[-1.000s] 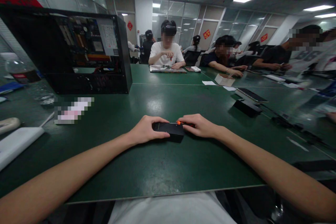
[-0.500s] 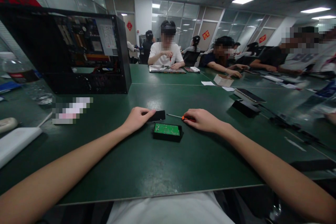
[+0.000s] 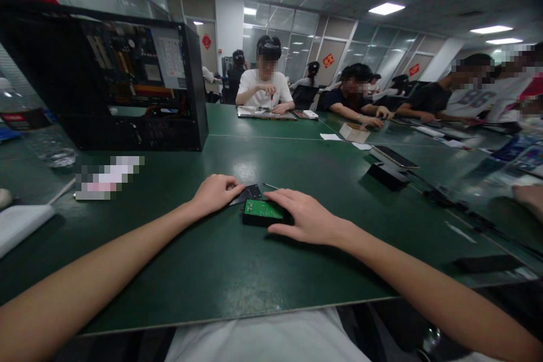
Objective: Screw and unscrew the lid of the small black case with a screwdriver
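My left hand [image 3: 217,193] is closed on the edge of a flat black cover [image 3: 249,193] with small holes, tilted low over the table. Just in front of the cover, a shallow black box [image 3: 257,220] sits on the table with a green circuit board [image 3: 263,208] facing up in it. My right hand [image 3: 303,215] reaches around the box's right end, fingers over the far side and thumb along the near side, spread apart. Behind those fingers the metal shaft of a screwdriver [image 3: 269,185] shows; its handle is hidden.
An opened black computer case [image 3: 169,119] stands at the back left, beside a plastic bottle [image 3: 46,136]. A white box-shaped item [image 3: 25,226] lies at the left. Black blocks [image 3: 388,175] and cables [image 3: 449,198] lie to the right. Other people work across the green table [image 3: 190,283].
My right hand has let go of the screwdriver and moved left and nearer, to the box. The cover in my left hand has turned, now showing its holed face.
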Demonstrator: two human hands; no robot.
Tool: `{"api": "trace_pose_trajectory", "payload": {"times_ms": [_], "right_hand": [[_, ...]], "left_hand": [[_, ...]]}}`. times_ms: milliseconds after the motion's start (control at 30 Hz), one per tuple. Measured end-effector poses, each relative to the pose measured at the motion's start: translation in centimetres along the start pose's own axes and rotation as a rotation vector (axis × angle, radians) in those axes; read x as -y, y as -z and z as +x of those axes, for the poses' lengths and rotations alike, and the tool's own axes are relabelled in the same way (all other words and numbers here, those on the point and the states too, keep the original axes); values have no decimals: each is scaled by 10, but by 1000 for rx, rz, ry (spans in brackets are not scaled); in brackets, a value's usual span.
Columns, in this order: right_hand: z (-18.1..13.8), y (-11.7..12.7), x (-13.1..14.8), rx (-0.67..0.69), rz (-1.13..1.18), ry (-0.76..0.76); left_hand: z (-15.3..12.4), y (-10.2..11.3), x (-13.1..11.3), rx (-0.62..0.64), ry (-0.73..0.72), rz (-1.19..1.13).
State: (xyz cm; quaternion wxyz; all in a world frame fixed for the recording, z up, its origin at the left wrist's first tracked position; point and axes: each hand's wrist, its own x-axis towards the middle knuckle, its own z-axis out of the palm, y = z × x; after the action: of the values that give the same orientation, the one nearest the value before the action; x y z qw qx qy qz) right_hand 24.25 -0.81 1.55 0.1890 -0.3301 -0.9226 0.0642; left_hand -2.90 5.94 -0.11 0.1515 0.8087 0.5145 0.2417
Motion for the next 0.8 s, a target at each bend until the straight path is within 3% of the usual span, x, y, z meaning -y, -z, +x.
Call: {"api": "trace_pose_trajectory", "payload": {"times_ms": [133, 267, 333, 433, 533, 600, 700, 800], "right_hand": [[1, 2, 13, 43, 64, -19], [-26, 39, 1, -83, 57, -102], [-57, 63, -18, -215, -31, -237], [-120, 92, -62, -344, -289, -575], [-186, 105, -111, -288, -516, -1012], [-221, 105, -138, -222, -542, -1174], [-253, 96, -162, -224, -489, -1253], [-250, 88, -164, -257, -487, -1194]], "left_hand": [[0, 0, -2, -22, 1, -57], [-5, -3, -11, 12, 16, -206], [-9, -5, -18, 69, 71, -379], [-14, -9, -30, 198, 105, -569], [-19, -13, -39, 314, 80, -663], [-21, -14, -43, 358, 64, -709], [-22, -15, -43, 403, 57, -781], [-22, -15, -40, 451, 64, -841]]}}
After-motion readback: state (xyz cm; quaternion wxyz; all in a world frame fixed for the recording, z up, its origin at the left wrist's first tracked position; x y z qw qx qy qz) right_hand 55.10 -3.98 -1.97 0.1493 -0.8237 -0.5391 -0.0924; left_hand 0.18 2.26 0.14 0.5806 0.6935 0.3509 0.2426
